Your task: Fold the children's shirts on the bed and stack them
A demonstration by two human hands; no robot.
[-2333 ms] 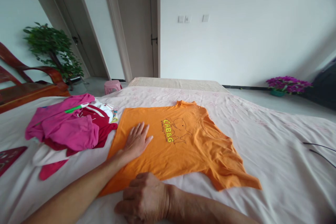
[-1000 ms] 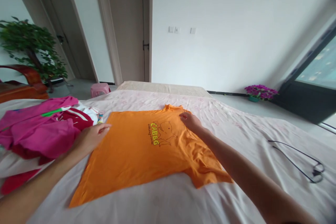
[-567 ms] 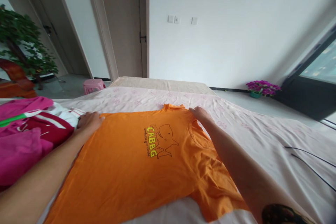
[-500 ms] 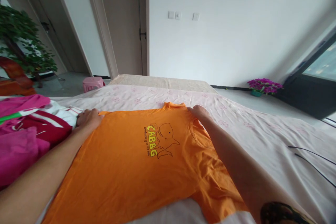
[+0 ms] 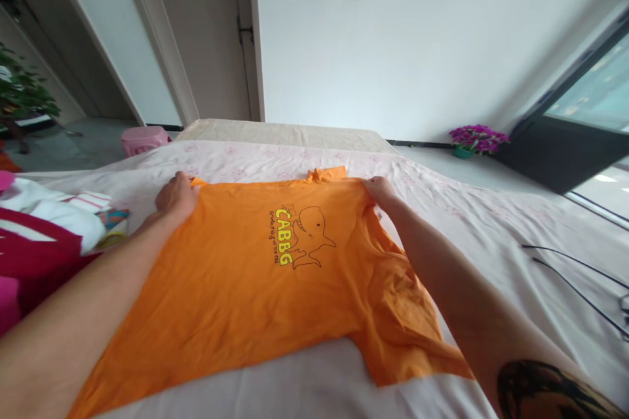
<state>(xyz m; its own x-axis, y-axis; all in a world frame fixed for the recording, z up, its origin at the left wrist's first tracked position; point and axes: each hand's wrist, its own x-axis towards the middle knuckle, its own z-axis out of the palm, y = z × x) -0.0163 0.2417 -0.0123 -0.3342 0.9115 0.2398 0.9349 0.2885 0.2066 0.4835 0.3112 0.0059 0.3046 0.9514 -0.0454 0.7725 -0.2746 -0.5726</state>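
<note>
An orange T-shirt (image 5: 236, 275) lies spread sideways over the bed sheet, its printed front with a shark drawing and yellow letters facing up. My left hand (image 5: 177, 196) is closed on the far corner of its hem. Closed on the far shoulder beside the collar is my right hand (image 5: 381, 191). The far edge is pulled fairly straight between both hands, and one sleeve pokes out beyond it. The near sleeve lies rumpled by my right forearm.
Piled clothes (image 5: 44, 242) in red, pink and white lie at the left. Black thin cables or cords (image 5: 580, 268) rest on the patterned sheet (image 5: 472, 222) at the right. Beyond the bed stand a pink stool (image 5: 145, 141) and purple flowers in a pot (image 5: 476, 139).
Both hands have drawn slightly apart, lifting and tightening the shirt's far edge. The near sleeve has shifted and the view has tilted down and turned right.
</note>
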